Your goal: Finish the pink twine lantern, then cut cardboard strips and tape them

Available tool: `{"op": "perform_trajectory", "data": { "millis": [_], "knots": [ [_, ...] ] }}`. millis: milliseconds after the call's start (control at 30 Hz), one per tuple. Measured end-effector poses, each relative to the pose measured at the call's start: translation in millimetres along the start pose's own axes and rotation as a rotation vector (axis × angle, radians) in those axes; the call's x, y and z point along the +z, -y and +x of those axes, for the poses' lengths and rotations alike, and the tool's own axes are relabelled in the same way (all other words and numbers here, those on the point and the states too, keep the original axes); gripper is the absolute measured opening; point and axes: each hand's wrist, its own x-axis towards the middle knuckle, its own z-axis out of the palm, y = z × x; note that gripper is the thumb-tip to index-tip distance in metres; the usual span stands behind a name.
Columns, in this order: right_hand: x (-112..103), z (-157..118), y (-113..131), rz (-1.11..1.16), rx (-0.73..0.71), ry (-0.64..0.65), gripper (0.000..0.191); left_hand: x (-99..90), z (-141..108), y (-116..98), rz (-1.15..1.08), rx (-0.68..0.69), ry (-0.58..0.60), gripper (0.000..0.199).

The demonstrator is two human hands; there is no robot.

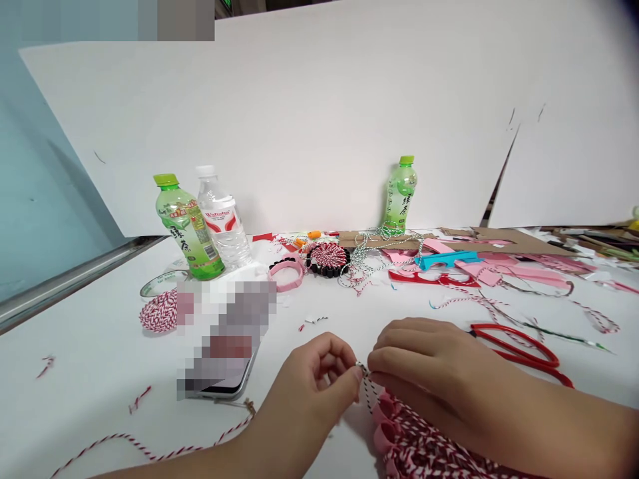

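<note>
White bench carries, lying directly on it, a red-and-white cord coil, pink ring, red-handled scissors, cord snippets and, nearest, a pink-looped red-and-white piece.

The left hand is curled in a pinch; the right hand is held just beside it, back facing up.

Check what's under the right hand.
Part of a red-and-white cord piece with pink loops shows below the right hand. The hand and arm cover the rest, so its full extent can't be seen.
</note>
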Motion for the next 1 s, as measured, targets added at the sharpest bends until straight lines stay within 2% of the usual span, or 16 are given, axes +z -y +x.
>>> {"op": "perform_trajectory", "data": {
  "millis": [100,233,367,500,833,1000],
  "knots": [
    [-4.2,-1.9,2.5,-0.001,-0.036,0.000,0.024,0.9,-0.6,1.8,-0.232,-0.182,0.101,0.010],
    [-7.9,-0.9,6.1,-0.055,-0.103,-0.039,0.026,2.9,-3.8,1.6,-0.309,-0.274,0.116,0.015],
    [-10.0,2.1,7.7,-0.144,-0.200,-0.094,0.027,5.0,-7.3,-2.7,-0.270,-0.276,0.133,0.027],
    [-10.3,3.6,7.8,-0.165,-0.238,-0.091,0.026,6.1,-7.9,-5.2,-0.276,-0.221,0.098,0.043],
    [-12.3,2.5,6.8,-0.270,-0.340,-0.123,0.033,1.1,-6.5,6.6,-0.384,-0.274,0.115,0.035],
    [-6.0,-1.6,4.4,-0.167,-0.298,-0.216,0.022,1.4,-3.4,9.0,-0.406,-0.254,0.094,0.040]
  ]
}}
